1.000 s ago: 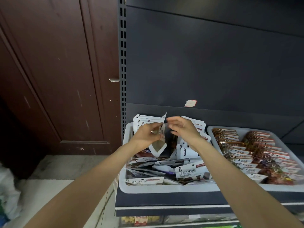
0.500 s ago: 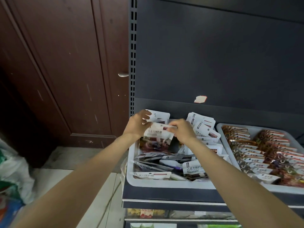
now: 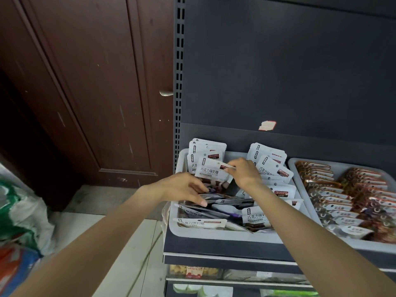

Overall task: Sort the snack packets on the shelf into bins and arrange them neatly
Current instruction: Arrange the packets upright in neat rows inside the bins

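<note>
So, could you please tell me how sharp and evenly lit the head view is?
Head view: the white packet print reads sharply; the bags at the left edge are smeared; wide-angle bending tilts the door; the back panel is dim, without glare.

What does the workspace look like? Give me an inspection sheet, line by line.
Surface: dark shelf carrying two pale bins.
Job's things: left bin has white packets standing in two rear stacks, with loose packets lying jumbled in front; right bin holds brown packets in neat rows.
Clutter: torn sticker on the back panel.
Grippers: right hand pinches a white packet by its upper corner; left hand reaches into the jumble, fingers extended.
Cables: nothing seen.
Surroundings: brown door, bags on the floor.
</note>
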